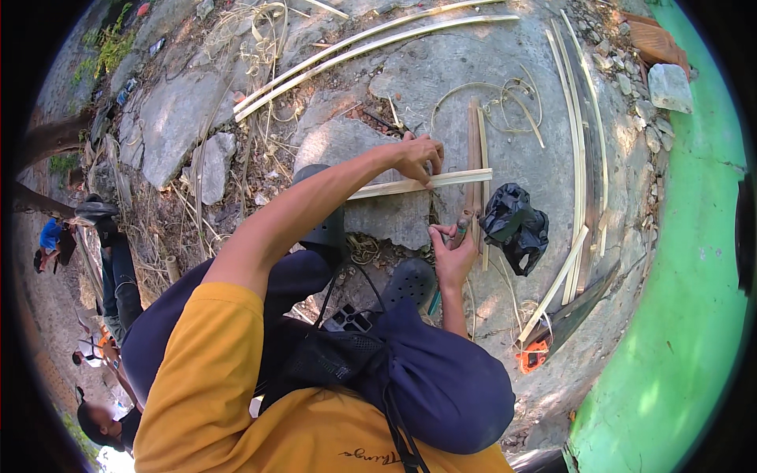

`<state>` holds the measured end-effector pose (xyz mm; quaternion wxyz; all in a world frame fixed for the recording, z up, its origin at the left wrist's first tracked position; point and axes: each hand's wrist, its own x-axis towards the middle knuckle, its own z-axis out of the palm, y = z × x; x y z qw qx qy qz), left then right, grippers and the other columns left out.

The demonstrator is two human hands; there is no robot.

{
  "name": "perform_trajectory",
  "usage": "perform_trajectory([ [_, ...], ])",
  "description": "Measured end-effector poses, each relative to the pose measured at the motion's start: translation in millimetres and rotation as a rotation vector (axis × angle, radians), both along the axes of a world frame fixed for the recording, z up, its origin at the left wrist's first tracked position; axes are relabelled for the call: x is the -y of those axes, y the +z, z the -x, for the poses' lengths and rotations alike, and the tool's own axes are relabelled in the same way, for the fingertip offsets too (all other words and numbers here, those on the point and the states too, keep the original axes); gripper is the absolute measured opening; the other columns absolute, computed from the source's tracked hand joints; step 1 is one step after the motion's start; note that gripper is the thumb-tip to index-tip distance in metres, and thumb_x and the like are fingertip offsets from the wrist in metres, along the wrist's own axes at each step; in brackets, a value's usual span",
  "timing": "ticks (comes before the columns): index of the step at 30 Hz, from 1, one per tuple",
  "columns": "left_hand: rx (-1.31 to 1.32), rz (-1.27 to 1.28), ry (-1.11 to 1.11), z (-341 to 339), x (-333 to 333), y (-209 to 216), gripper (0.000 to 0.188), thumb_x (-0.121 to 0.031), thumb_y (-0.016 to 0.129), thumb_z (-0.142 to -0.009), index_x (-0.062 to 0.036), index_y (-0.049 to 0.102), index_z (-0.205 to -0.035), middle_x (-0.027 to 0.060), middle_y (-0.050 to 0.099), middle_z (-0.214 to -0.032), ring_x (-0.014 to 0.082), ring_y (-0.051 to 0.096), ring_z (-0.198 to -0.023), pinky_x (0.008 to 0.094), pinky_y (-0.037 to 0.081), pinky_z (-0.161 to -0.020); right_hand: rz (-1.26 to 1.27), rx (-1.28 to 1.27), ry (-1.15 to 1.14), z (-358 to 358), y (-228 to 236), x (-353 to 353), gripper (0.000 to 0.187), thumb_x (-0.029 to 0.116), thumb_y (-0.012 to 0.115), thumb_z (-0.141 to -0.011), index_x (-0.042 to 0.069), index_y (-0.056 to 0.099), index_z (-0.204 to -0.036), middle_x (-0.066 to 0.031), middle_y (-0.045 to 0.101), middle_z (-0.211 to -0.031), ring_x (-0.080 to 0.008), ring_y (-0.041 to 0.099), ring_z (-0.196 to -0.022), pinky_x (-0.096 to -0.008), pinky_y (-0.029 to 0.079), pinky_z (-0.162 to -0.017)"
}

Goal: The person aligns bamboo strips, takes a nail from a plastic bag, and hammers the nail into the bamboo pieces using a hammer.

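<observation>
Bamboo work fills the head view: the left hand (pixel 418 156) reaches forward and presses down on a pale split bamboo strip (pixel 394 188) that lies crosswise on a flat grey stone (pixel 347 142), fingers curled together on top of the strip near its right end. The right hand (pixel 453 254) sits nearer the body, fingers wrapped tight around the wooden handle of a knife-like tool (pixel 465 225); its blade runs forward alongside an upright darker bamboo stick (pixel 474 150) that crosses the strip. A crumpled black plastic bag (pixel 514 225) lies just right of that hand. More long split strips (pixel 579 134) curve along the ground to the right, beside a green painted wall (pixel 678 315), and two others (pixel 371 43) lie farther ahead. An orange object (pixel 533 356) rests near the lower strips.

Judging by the grip, the step in hand looks like steadying the strip for trimming or splitting. The next move would call for firm downward pressure from the left hand, with its fingers kept clear of the blade's path.
</observation>
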<state>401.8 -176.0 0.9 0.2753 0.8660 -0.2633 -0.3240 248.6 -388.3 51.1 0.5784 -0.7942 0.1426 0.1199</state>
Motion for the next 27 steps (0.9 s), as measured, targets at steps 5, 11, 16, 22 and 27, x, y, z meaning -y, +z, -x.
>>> perform_trajectory([
  [5,-0.024,0.043,-0.018,-1,-1,3,0.037,-0.044,0.084,-0.073,-0.0207,0.080,-0.101,0.0023,0.056,-0.120,0.0248,0.045,-0.121,0.0493,0.031,-0.093,0.043,0.084,0.002,-9,-1,-4,0.026,0.006,0.082,-0.081,0.006,0.056,-0.080,-0.0015,0.075,-0.082,-0.0013,0.038,-0.056,-0.0224,0.032,-0.052],
  [11,-0.010,0.042,-0.040,2,-1,3,0.039,-0.044,0.083,-0.074,-0.0189,0.078,-0.103,0.0022,0.058,-0.120,0.0244,0.045,-0.122,0.0494,0.030,-0.094,0.148,0.088,0.242,-5,-15,17,0.025,0.008,0.081,-0.081,-0.001,0.066,-0.099,-0.0076,0.076,-0.080,-0.0159,0.068,-0.066,-0.0316,0.051,-0.062],
  [16,-0.029,-0.001,-0.011,7,2,-1,0.042,-0.044,0.081,-0.075,-0.0172,0.076,-0.107,0.0011,0.063,-0.118,0.0229,0.048,-0.121,0.0488,0.029,-0.094,0.285,0.014,0.337,19,-27,47,0.024,0.008,0.080,-0.081,0.003,0.066,-0.100,-0.0118,0.076,-0.084,-0.0285,0.074,-0.075,-0.0397,0.055,-0.071],
  [22,-0.109,-0.041,-0.015,0,4,5,0.045,-0.046,0.081,-0.075,-0.0164,0.078,-0.108,0.0042,0.069,-0.112,0.0243,0.061,-0.110,0.0495,0.030,-0.095,0.238,-0.005,0.150,37,-49,65,0.022,0.005,0.080,-0.081,0.000,0.063,-0.094,-0.0094,0.075,-0.082,-0.0232,0.071,-0.075,-0.0359,0.054,-0.077],
  [27,-0.206,-0.049,-0.079,-18,6,16,0.046,-0.045,0.080,-0.078,-0.0153,0.077,-0.112,0.0084,0.072,-0.114,0.0295,0.067,-0.107,0.0526,0.044,-0.088,-0.035,0.057,-0.006,34,-54,54,0.022,0.002,0.080,-0.083,0.001,0.059,-0.089,-0.0063,0.073,-0.086,-0.0131,0.060,-0.070,-0.0284,0.049,-0.074],
])
